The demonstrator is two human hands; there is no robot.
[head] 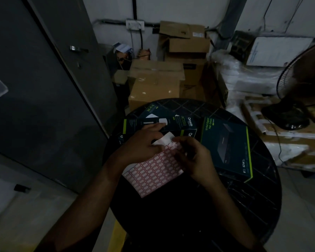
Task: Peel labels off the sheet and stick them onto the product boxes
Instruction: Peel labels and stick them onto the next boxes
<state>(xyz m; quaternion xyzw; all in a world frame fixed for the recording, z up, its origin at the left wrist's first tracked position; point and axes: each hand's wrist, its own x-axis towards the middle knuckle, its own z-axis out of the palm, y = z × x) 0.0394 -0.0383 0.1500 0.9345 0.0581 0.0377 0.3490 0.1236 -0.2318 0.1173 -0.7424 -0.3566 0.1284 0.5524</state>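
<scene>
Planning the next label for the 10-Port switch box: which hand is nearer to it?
Right. The right hand works the label sheet just beside the 10-Port switch box. The left hand lies across the sheet, further away.

We see a matt paper label sheet with red-bordered stickers, dark printed-card product boxes with a slight sheen, a glossy black round table, and plain brown corrugated cartons behind.

One head-worn wide-angle view looks forward and steeply down, close over the round black tabletop, with stacked cartons beyond it.
</scene>
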